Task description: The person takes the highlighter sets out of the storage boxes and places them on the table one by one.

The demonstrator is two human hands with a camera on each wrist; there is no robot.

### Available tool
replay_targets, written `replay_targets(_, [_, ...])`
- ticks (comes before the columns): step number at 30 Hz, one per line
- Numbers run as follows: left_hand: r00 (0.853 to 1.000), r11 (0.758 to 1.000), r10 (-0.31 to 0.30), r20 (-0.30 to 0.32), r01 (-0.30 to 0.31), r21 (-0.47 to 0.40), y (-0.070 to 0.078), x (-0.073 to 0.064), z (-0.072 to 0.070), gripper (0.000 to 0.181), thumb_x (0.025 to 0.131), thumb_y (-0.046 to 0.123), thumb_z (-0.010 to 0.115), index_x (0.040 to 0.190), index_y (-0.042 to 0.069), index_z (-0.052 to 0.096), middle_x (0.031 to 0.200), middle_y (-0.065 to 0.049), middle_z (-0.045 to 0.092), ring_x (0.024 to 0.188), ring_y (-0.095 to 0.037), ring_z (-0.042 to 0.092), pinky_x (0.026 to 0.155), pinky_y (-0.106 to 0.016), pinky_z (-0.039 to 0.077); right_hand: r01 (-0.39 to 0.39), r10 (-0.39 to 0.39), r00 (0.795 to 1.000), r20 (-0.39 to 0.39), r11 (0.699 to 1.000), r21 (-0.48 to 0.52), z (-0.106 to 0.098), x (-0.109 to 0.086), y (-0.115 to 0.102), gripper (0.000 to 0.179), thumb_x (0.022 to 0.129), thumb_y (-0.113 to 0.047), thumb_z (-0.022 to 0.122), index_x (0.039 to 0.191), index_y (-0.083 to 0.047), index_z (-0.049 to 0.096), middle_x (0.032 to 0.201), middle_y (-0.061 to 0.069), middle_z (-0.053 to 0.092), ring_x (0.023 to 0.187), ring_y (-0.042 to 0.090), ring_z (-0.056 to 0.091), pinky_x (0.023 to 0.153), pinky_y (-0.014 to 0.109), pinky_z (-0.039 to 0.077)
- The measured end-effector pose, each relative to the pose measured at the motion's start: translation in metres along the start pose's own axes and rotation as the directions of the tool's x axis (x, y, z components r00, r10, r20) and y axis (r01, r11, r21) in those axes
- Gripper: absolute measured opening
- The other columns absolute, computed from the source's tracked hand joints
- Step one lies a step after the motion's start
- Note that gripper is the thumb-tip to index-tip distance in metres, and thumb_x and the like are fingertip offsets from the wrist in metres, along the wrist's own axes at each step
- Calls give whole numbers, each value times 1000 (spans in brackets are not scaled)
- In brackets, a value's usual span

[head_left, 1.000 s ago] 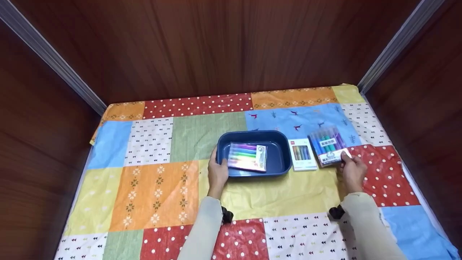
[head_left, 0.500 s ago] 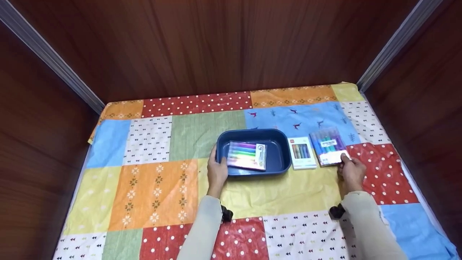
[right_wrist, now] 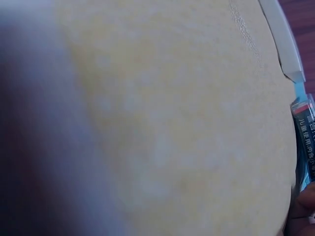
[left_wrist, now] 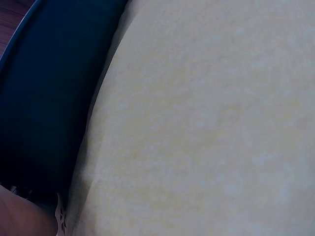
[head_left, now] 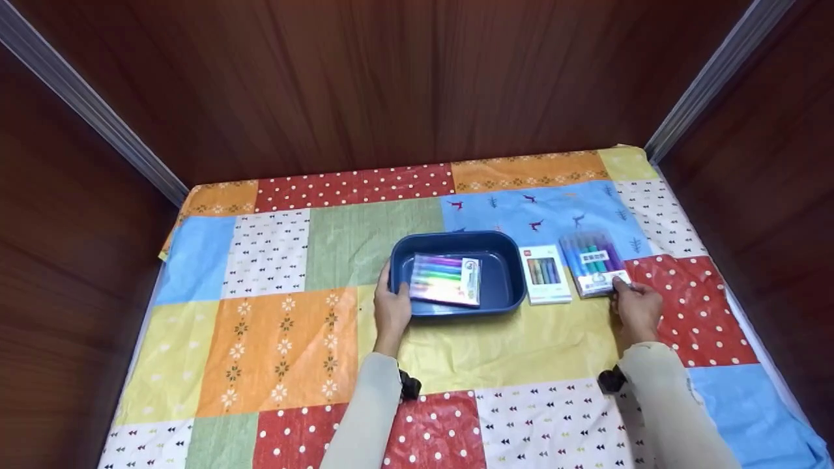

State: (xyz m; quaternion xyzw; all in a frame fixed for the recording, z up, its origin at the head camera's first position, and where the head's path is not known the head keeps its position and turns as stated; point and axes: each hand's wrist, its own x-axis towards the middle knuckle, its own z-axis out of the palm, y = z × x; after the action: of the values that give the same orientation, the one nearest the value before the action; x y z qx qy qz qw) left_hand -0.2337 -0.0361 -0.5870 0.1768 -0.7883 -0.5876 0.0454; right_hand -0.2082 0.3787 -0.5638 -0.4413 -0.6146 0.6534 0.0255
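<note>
A dark blue plastic tub stands near the middle of the table in the head view. My left hand grips its left side, thumb over the rim and fingers along the outer wall. Inside the tub lies a clear pack of rainbow-coloured pens. At the right, my right hand pinches the lower right corner of a clear pack of marker pens with blue, green and purple barrels. Between tub and marker pack is a white box of pens. The left wrist view shows the tub's outer wall close up.
A patchwork-patterned cloth covers the table. Brown wood-grain panels stand behind it and on both sides, joined by grey metal strips at the corners. Black camera straps sit at both wrists.
The marker pack has shifted very slightly in my right hand's pinch, its glare changing. My left hand and the tub have stayed put.
</note>
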Motion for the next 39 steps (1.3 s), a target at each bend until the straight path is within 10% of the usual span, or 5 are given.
replay_targets(15, [1000, 1000, -4, 3, 4, -5, -1, 0, 0, 58, 96, 14, 57, 152, 24, 46, 152, -14, 52, 136, -37, 53, 108, -54, 45, -88, 85, 996, 39, 991, 100, -3, -4, 0, 25, 100, -22, 60, 118, -23, 42, 74, -3, 65, 59, 11, 64, 59, 26, 57])
replay_targets(27, [1000, 1000, -11, 2, 11, -2, 0, -1, 1, 57, 97, 15, 56, 152, 26, 45, 154, -13, 50, 138, -36, 50, 109, -53, 44, 3, -3, 1000, -3, 997, 81, 1, -12, -12, 42, 102, -25, 54, 140, -17, 36, 76, -4, 63, 56, 9, 62, 56, 25, 55])
replay_targets(39, [1000, 1000, -8, 3, 8, 3, 0, 0, 1, 58, 96, 15, 56, 152, 28, 46, 154, -11, 51, 139, -34, 50, 108, -53, 44, 181, -193, 980, 44, 963, 199, 32, -42, -35, 8, 98, -9, 56, 106, -11, 53, 63, -3, 60, 50, 7, 56, 46, 20, 48])
